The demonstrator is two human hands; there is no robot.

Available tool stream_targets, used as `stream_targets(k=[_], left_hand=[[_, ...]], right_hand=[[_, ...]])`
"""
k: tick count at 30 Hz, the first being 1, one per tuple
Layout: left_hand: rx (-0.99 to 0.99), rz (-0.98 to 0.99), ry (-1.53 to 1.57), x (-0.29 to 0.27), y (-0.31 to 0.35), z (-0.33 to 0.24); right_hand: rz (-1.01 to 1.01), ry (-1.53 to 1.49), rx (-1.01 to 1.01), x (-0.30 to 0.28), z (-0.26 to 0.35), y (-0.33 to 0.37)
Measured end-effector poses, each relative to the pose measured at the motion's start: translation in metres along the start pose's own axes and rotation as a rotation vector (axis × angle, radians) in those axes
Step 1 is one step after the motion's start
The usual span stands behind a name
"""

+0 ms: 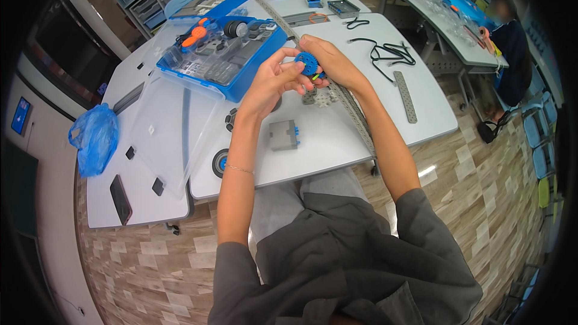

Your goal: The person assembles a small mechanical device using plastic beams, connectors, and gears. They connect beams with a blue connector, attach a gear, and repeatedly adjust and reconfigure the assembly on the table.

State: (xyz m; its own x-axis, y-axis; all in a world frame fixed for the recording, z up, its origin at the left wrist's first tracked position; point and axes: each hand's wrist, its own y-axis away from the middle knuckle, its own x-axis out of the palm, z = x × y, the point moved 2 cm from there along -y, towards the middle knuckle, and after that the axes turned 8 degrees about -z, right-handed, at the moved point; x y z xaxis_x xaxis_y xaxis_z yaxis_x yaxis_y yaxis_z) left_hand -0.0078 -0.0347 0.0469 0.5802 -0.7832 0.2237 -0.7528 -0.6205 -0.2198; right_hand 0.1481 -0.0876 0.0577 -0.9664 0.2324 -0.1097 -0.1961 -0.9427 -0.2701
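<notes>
My left hand (269,83) pinches a toothed blue gear (307,62) between thumb and fingers, above the white table. A small bright green piece (317,76) shows just below the gear. My right hand (334,66) is closed around a long grey perforated beam (356,117), beside the gear; its fingertips are mostly hidden. The beam slants from the far left, passes under this hand and reaches the table's near edge. Light grey building parts (322,97) sit beneath my hands, partly covered. Whether the gear is fixed to the beam cannot be made out.
Left of my hands stands a blue parts box (226,87). A grey block (283,135) and a wheel (220,162) lie near my left forearm. Black cables (391,54) and a short grey beam (405,97) are on the right. Other people sit around the tables.
</notes>
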Motion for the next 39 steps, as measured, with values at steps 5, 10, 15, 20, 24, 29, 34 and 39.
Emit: stream_targets(k=[5, 10, 15, 20, 24, 29, 34, 39], left_hand=[[-0.032, -0.04, 0.133, 0.002, -0.002, 0.003], [0.056, -0.048, 0.128, 0.008, -0.001, 0.004], [0.039, -0.016, 0.089, 0.004, 0.0, 0.001], [0.004, 0.028, 0.019, 0.0, 0.001, 0.002], [-0.001, 0.098, 0.026, -0.004, 0.004, -0.003], [0.038, 0.04, -0.01, 0.002, 0.003, -0.004], [0.057, 0.012, -0.038, 0.0, 0.003, -0.005], [0.063, -0.042, -0.001, -0.002, 0.002, -0.003]], right_hand=[[-0.021, -0.021, 0.01, -0.002, -0.001, 0.002], [-0.043, -0.021, -0.056, -0.001, -0.004, -0.002], [-0.024, -0.014, -0.062, 0.0, -0.005, -0.003], [0.007, -0.021, -0.042, 0.001, -0.002, -0.002], [0.092, -0.055, 0.003, 0.002, 0.002, 0.0], [0.008, -0.011, 0.036, 0.001, 0.007, 0.002], [0.022, -0.026, 0.029, 0.003, 0.008, 0.003], [0.023, -0.089, 0.029, 0.006, 0.007, 0.002]])
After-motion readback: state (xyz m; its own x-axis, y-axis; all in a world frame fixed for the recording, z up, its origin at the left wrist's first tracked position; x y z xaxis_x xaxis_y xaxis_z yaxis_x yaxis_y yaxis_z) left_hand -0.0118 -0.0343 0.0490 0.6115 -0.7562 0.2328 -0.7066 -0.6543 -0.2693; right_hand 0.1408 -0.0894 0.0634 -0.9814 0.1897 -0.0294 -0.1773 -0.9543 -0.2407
